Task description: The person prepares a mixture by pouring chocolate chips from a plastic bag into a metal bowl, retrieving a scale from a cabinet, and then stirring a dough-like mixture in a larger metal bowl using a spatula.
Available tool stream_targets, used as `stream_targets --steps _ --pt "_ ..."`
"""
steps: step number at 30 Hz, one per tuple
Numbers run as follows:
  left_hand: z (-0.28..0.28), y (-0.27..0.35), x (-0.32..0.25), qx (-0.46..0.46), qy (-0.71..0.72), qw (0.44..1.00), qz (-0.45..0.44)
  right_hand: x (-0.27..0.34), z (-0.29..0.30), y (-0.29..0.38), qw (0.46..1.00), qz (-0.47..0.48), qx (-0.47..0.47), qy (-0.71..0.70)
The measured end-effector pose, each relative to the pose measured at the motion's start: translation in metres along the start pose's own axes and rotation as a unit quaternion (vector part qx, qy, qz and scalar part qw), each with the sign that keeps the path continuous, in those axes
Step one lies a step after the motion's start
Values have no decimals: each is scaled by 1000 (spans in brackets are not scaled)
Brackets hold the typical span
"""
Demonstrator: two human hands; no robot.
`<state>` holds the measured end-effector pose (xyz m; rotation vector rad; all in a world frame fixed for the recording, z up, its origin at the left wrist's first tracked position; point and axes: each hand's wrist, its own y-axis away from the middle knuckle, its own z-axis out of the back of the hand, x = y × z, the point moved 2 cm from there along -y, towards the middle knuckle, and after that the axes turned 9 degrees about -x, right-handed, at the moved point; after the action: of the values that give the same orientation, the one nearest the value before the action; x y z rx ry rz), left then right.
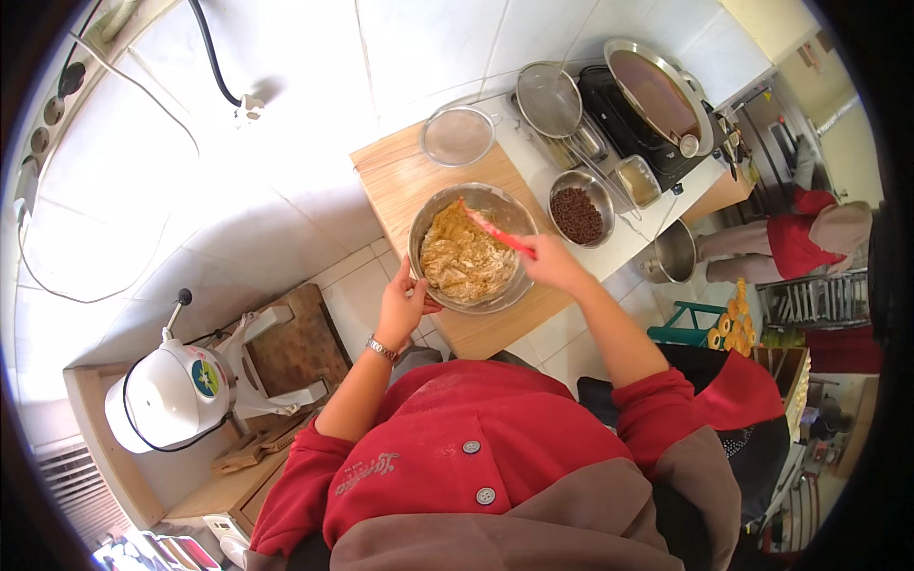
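A metal mixing bowl (525,214) stands on a wooden board, holding a yellow-brown dough (468,264) streaked with dry flour. My right hand (555,264) is closed around the handle of a red spatula (500,234), whose far end reaches into the dough. At the bowl's near left side, my left hand (407,303) grips the rim, thumb up and fingers against the outer wall. Right of the bowl, a smaller metal bowl holds dark chocolate chips (575,215). A round fine-mesh sieve (458,135) lies on the board behind the mixing bowl.
A second sieve (549,100), a small tub (638,182) and a wide pan of brown liquid (653,93) on a black cooker stand back right. At left is a white stand mixer (171,396). A co-worker (800,239) stands at far right beside a large metal pot (675,251).
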<state>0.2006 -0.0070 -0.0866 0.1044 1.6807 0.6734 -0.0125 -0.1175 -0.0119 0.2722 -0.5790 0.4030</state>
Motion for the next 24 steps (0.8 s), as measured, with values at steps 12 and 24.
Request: stream_targets --steps 12,24 --pt "24 -49 -27 90 -72 993 16 8 -32 -1 968 193 158 18" --pt "6 -78 -70 77 -361 918 -148 22 16 35 893 230 203 330"
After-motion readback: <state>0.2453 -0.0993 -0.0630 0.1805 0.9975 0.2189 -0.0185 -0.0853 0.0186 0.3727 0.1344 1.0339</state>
